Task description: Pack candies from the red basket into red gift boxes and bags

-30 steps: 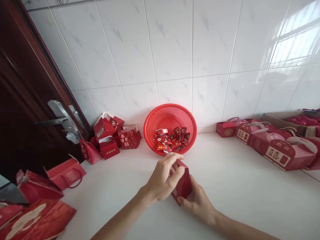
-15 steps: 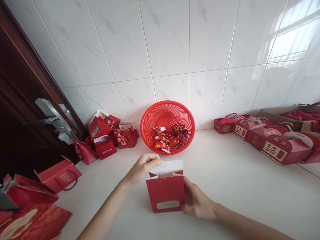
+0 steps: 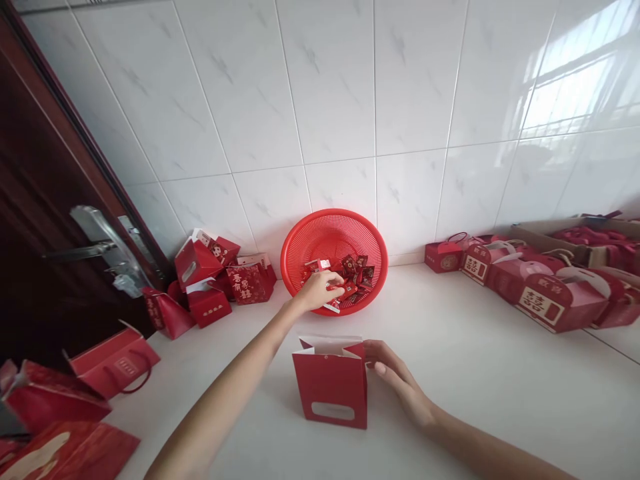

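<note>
A red paper gift box (image 3: pixel 330 390) stands upright on the white counter, its top open and a cut-out slot low on its front. My right hand (image 3: pixel 400 380) rests beside its right side, fingers stretched to the upper back edge and thumb apart, not closed round it. My left hand (image 3: pixel 323 291) reaches into a red plastic basket (image 3: pixel 335 220) over the wrapped candies (image 3: pixel 357 273). Its fingers are bent and slightly apart, with no candy plainly held, and they partly cover the pile.
Folded red gift boxes (image 3: pixel 207 267) cluster at the back left, and more red boxes (image 3: pixel 107 363) lie at the near left. Pink-red boxes (image 3: pixel 560 300) line the right, by a cardboard carton (image 3: pixel 545 230). A tiled wall (image 3: pixel 335 100) stands behind; a dark door (image 3: pixel 50 167) is at left.
My left hand has left the box's back flap and moved forward into the basket. My right hand has loosened from the box's side and its fingers have opened. The box stays in place.
</note>
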`<state>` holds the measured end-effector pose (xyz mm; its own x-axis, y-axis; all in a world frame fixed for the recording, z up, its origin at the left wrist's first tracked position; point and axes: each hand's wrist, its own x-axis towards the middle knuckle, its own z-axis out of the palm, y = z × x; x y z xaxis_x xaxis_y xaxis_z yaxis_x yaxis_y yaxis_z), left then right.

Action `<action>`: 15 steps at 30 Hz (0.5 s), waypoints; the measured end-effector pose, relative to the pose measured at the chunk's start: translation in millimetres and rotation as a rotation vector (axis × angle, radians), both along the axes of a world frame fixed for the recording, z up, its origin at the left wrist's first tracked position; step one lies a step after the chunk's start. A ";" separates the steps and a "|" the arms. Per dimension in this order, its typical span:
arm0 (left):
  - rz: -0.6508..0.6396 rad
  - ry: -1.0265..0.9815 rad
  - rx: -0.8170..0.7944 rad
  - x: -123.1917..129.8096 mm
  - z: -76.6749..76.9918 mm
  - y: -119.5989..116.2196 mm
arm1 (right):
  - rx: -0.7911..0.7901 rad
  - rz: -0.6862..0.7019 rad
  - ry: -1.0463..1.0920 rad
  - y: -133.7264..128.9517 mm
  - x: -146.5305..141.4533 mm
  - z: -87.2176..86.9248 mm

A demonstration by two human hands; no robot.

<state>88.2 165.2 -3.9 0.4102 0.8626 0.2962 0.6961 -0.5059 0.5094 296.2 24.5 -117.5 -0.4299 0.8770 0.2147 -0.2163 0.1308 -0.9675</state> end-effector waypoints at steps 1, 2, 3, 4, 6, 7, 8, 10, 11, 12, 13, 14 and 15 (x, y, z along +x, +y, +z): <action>0.012 0.118 0.061 6.6 -4.9 7.6 | -0.021 -0.051 -0.008 2.8 0.8 -3.4; 0.029 0.201 0.108 12.9 -9.5 13.3 | -0.031 -0.091 -0.021 5.4 1.5 -6.3; 0.044 0.255 0.140 18.4 -13.5 17.2 | -0.032 -0.121 -0.038 7.7 2.2 -8.6; 0.063 0.277 0.160 22.9 -16.8 19.7 | -0.024 -0.140 -0.056 9.5 2.9 -10.3; 0.095 0.260 0.188 27.6 -21.2 21.9 | 0.003 -0.152 -0.086 11.8 3.7 -11.9; 0.114 0.244 0.204 27.6 -22.2 22.1 | 0.013 -0.156 -0.096 12.3 3.8 -12.3; 0.137 0.225 0.222 26.2 -22.5 22.1 | 0.018 -0.157 -0.103 12.5 3.7 -12.5; 0.202 0.173 0.266 19.9 -21.8 21.4 | 0.015 -0.161 -0.110 12.8 3.0 -12.7; 0.233 0.110 0.286 15.9 -21.2 20.5 | 0.006 -0.170 -0.110 13.2 2.4 -12.8; 0.258 0.018 0.301 12.0 -20.7 19.1 | -0.004 -0.183 -0.109 14.0 1.6 -12.6; 0.269 -0.093 0.305 8.6 -20.5 17.1 | -0.015 -0.199 -0.101 15.4 0.8 -12.1; 0.265 -0.207 0.299 6.2 -20.6 14.3 | -0.026 -0.219 -0.089 17.5 -0.2 -11.3; 0.248 -0.311 0.284 4.9 -21.2 10.7 | -0.038 -0.239 -0.071 20.4 -1.3 -10.2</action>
<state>93.1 175.9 -25.1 0.0570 0.7903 0.6101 0.6501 -0.4931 0.5781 295.0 44.9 -127.7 -0.2218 0.9625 0.1562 -0.1149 0.1332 -0.9844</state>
